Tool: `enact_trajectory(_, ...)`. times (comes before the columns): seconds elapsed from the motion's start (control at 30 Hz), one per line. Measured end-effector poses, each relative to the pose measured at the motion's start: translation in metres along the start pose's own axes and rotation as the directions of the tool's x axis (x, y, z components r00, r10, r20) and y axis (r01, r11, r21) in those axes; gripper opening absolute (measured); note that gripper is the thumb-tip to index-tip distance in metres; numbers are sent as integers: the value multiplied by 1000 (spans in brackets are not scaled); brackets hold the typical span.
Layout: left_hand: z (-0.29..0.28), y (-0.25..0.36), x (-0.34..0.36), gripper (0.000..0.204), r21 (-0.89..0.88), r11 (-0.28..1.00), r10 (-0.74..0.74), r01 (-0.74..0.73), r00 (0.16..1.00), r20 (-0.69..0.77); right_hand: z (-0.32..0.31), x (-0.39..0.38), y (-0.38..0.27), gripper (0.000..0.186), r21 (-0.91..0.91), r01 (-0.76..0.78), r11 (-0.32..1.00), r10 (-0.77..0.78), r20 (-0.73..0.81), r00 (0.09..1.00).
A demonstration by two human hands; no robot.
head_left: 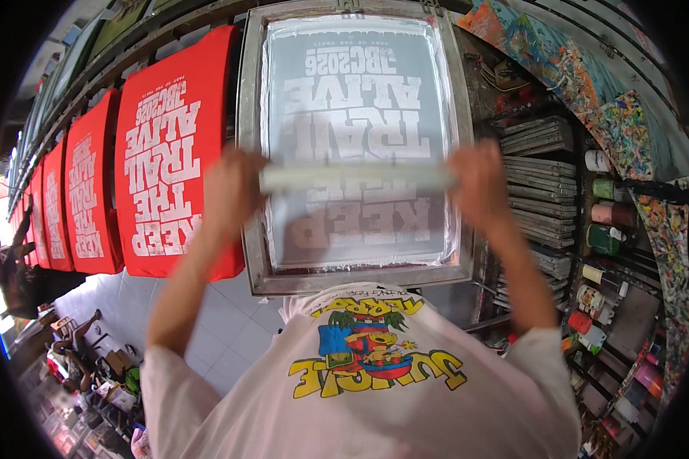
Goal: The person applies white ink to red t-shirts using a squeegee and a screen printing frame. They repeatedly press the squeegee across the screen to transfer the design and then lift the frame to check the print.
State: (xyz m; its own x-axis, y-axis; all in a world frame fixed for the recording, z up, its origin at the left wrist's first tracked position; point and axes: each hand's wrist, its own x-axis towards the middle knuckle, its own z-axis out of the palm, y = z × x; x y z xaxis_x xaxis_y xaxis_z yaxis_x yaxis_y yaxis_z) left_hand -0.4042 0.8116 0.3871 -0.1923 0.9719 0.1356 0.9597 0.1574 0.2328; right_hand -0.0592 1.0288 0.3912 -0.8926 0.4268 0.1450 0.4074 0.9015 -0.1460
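squeegee (360, 177) — a long pale bar, blurred here — lies crosswise over the framed screen (249, 115), which sits straight ahead at twelve o'clock; the bar is about midway up the mesh, its ends just inside the metal sides. to do this stroke well, i'd keep the bar square to the frame, load both ends alike, hold one steady tilt and run at an even pace, since a weaker side would likely leave a patchy band. the left hand (237, 183) is wrapped round the nine o'clock end, fingers curled in and not spread; the right hand (476, 180) grips the three o'clock end in the same way. blur hides the fingertips, so i cannot tell how hard they press or where each thumb rests. at ten o'clock, just beside the frame, lies a red panel (216, 84) with white print — better to keep the left elbow off it.
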Motion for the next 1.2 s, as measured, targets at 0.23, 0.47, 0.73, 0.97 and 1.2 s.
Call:
enact_trajectory(0.23,17,106,-183,50,-214,972,-105,94,994,-40,3,-163,-113,39,78,-213,974,214,0,977)
enact_trajectory(0.47,46,95,-190,41,-114,993,-32,12,983,-183,44,-180,-117,24,96,-214,972,228,-176,958)
enact_trajectory(0.73,70,52,-101,44,-54,998,10,-25,964,-264,66,-93,-54,32,60,-151,987,161,-261,952)
enact_trajectory(0.97,88,-12,32,35,2,998,57,-60,940,-336,81,40,37,32,45,-80,996,89,-270,959)
enact_trajectory(1.2,98,-93,198,38,59,997,69,-51,926,-371,94,196,130,28,-32,-64,997,51,-322,945)
